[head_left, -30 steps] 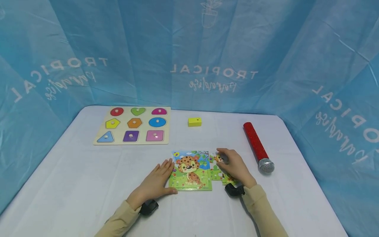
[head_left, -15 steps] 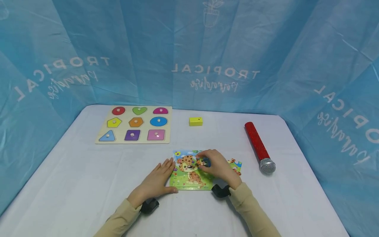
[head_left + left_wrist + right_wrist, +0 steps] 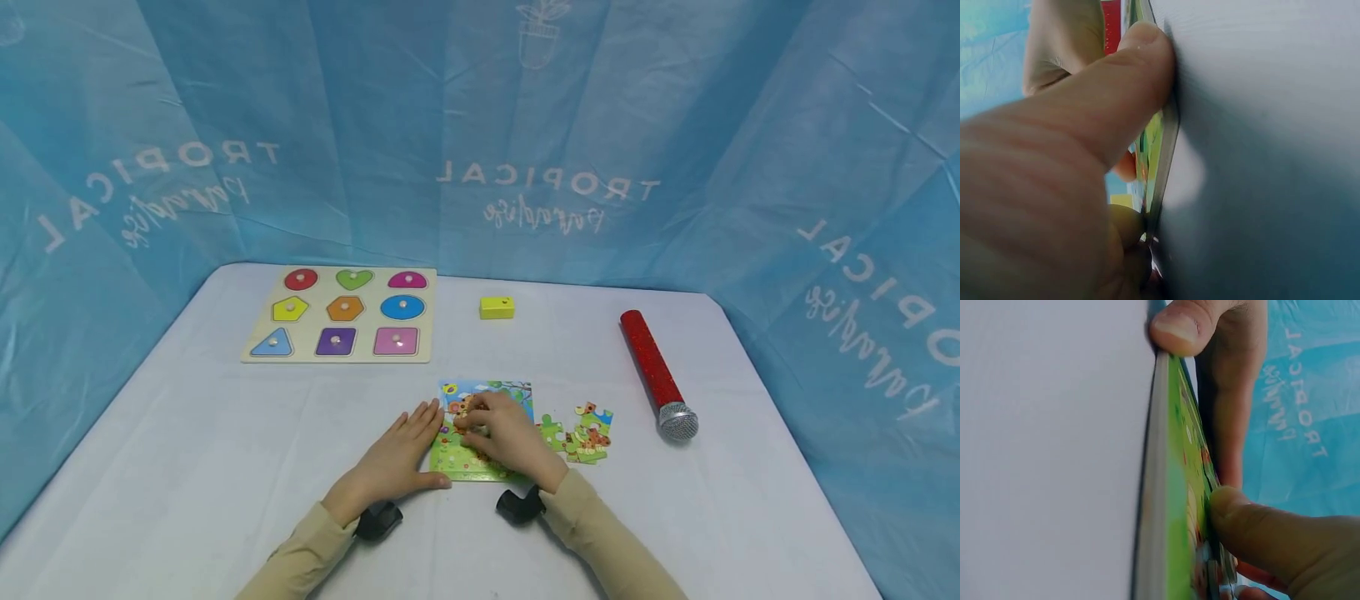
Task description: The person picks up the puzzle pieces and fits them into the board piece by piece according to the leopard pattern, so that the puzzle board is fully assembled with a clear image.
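A cardboard jigsaw puzzle board (image 3: 454,463) with a cartoon leopard on grass lies flat on the white table. My left hand (image 3: 393,458) rests along its left side with straight fingers, the thumb at the near-left corner. In the left wrist view, that thumb lies over the board's edge (image 3: 1165,150). My right hand (image 3: 510,433) is over the middle of the board and pinches a puzzle piece (image 3: 1229,565), largely hidden behind thumb and fingers, close to the board's surface. Several loose puzzle pieces (image 3: 588,437) lie just right of the board, some overlapping.
A wooden peg puzzle (image 3: 352,357) with colourful shapes lies at the back left. A yellow block (image 3: 497,308) sits at the back middle. To the right lies a red microphone (image 3: 652,358) with a silver head. A blue printed curtain (image 3: 480,108) hangs behind the table.
My right hand has carried a puzzle piece leftward from the loose pieces to over the middle of the board, leaving those pieces uncovered. The left hand has stayed put.
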### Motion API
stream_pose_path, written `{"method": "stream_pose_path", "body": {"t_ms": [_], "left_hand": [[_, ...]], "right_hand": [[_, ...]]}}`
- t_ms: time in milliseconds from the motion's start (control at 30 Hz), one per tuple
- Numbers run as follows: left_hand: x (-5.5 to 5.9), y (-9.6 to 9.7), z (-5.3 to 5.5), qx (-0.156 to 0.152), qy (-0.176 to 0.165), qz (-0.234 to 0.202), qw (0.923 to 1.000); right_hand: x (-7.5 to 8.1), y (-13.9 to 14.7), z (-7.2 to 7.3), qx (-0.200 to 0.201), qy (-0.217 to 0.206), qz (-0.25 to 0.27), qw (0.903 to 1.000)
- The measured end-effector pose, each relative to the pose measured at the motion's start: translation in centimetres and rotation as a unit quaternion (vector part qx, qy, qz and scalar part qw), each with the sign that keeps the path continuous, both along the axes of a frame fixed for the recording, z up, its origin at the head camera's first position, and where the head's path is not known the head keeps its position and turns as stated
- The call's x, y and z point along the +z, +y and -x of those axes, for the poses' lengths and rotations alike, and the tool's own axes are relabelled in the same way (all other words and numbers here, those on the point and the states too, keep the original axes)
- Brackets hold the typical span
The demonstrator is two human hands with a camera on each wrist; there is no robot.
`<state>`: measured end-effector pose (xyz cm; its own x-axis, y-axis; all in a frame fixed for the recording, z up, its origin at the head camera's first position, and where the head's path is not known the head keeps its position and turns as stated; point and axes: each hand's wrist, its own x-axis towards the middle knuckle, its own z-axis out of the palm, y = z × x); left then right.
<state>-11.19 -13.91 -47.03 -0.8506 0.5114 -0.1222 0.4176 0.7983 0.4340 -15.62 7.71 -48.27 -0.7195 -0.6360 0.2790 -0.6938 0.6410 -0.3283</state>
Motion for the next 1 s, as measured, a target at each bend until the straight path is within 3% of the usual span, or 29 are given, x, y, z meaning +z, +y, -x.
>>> {"method": "stream_pose_path", "body": {"t_ms": [200, 1000], "left_hand": [[-0.07, -0.03, -0.03, 0.002, 0.004, 0.0, 1.0], [-0.02, 0.03, -0.09, 0.002, 0.002, 0.002, 1.0]], "right_hand": [[-0.34, -0.13, 0.07, -0.002, 0.028, 0.0, 0.9996], [-0.7, 0.04, -0.06, -0.009, -0.004, 0.013, 0.9999]]}}
